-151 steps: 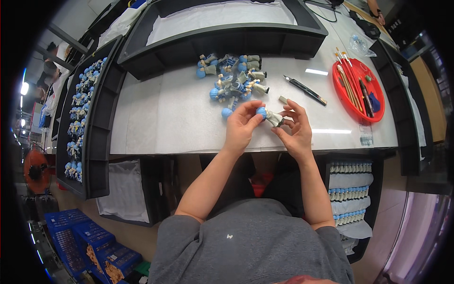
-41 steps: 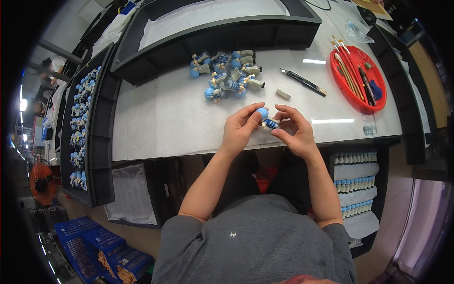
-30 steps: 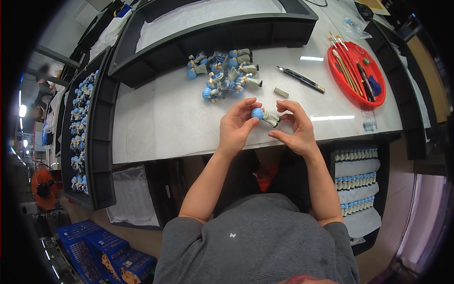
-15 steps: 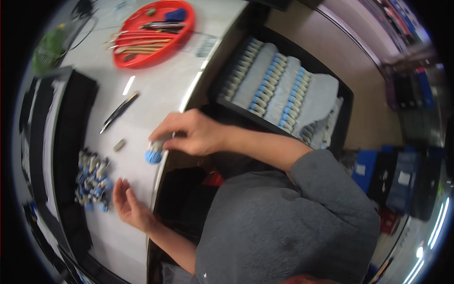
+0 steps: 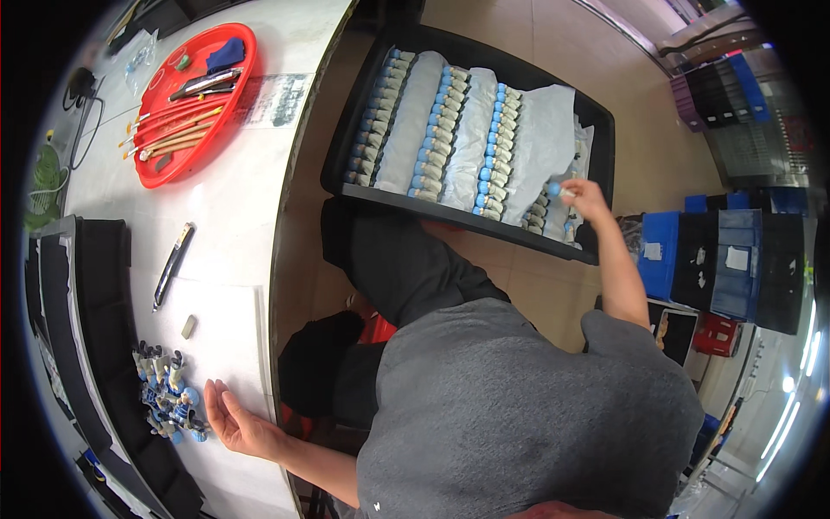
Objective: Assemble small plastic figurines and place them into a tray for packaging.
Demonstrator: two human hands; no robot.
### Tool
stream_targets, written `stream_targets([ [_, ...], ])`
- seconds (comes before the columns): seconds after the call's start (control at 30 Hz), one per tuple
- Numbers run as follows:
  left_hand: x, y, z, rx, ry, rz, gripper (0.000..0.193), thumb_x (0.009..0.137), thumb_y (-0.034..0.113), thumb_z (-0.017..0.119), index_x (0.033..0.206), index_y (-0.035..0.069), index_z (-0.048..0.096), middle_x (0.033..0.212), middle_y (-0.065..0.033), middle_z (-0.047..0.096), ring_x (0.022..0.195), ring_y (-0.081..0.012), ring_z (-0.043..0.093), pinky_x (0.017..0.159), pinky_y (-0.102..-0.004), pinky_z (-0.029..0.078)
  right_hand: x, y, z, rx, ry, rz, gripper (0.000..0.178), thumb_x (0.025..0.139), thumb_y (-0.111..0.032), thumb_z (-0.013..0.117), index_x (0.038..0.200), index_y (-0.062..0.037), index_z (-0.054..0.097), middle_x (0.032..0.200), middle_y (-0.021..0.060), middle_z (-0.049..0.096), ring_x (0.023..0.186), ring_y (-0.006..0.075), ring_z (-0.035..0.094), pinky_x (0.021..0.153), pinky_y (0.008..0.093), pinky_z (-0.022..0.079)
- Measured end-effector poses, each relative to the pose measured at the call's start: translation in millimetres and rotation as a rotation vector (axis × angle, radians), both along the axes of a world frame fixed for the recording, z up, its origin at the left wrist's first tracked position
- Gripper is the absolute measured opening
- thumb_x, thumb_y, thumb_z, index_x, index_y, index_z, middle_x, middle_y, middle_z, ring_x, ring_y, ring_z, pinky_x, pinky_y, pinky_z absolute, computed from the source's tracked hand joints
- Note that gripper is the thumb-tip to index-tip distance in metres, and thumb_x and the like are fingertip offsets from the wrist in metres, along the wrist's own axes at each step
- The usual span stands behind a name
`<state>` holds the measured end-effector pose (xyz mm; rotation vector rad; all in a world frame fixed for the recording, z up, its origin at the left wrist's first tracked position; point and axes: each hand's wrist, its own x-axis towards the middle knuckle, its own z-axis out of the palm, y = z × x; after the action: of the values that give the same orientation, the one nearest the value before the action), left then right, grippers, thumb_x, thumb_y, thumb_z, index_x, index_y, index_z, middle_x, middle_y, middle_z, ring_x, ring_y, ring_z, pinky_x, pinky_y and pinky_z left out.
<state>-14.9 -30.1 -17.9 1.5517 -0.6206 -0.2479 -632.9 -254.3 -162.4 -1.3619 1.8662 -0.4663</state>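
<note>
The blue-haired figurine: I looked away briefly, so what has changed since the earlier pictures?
The left hand has let go of the figurine and is open beside the figurine pile. The right hand has carried it rightward to the black crate, still pinching it. The view has turned right. The black knife, grey block and red tray stayed on the table.

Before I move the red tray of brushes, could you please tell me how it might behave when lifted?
The red tray is probably stiff, as it holds a rounded shape. The brushes seem loose, some poking past its edge, so they might slide if tilted.
</note>
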Motion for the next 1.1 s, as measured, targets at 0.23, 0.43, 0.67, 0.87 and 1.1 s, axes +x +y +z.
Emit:
stream_targets([
  [0.23,-2.2,1.9,-1.5,-0.003,-0.004,0.009,0.023,0.085,-0.004,0.047,0.107,-0.006,0.052,0.110,-0.0152,0.055,0.102,-0.0199,0.053,0.092,-0.0277,0.041,73.6,9.6,-32.5,0.107,0.046,0.093,0.036,0.064,0.001,0.065,0.099,0.0004,0.059,0.095,0.0105,0.063,0.087,0.0180,0.060,0.075,0.0289,0.047],
  [0.43,-6.7,-6.8,-2.2,-0.014,-0.008,-0.012,0.022,0.085,-0.003,0.047,0.107,-0.007,0.052,0.109,-0.0147,0.055,0.102,-0.0196,0.053,0.092,-0.0277,0.041,72.2,0.9,-36.5,0.167,0.211,0.145,0.036,0.060,-0.005,0.068,0.095,-0.0020,0.061,0.091,0.0108,0.064,0.083,0.0191,0.061,0.073,0.0298,0.047],
  [0.67,2.3,5.9,4.5,0.036,-0.058,0.103,0.022,0.082,-0.004,0.050,0.103,-0.004,0.055,0.107,-0.0139,0.056,0.096,-0.0185,0.054,0.088,-0.0285,0.042,118.1,1.0,-29.6,-0.219,0.348,0.412,0.041,0.065,-0.018,0.060,0.102,0.0002,0.057,0.104,0.0179,0.059,0.098,0.0305,0.055,0.084,0.0343,0.044],
  [0.87,1.2,-19.5,-4.3,-0.071,-0.034,-0.036,0.018,0.078,-0.008,0.051,0.094,-0.002,0.058,0.104,-0.0100,0.055,0.096,-0.0172,0.054,0.086,-0.0274,0.042,-10.3,-23.1,-86.7,0.210,0.747,0.708,0.040,0.069,-0.021,0.058,0.099,0.0048,0.057,0.101,0.0246,0.057,0.096,0.0338,0.056,0.083,0.0386,0.043],
  [1.1,-13.9,13.8,27.4,0.072,-0.470,0.100,0.020,0.070,-0.013,0.055,0.085,0.001,0.060,0.092,-0.0111,0.060,0.086,-0.0215,0.059,0.074,-0.0277,0.047,22.5,-105.9,-2.3,-0.431,0.455,-0.032,0.036,0.071,-0.005,0.052,0.107,-0.0074,0.059,0.101,0.0120,0.061,0.085,0.0253,0.059,0.074,0.0334,0.046],
])
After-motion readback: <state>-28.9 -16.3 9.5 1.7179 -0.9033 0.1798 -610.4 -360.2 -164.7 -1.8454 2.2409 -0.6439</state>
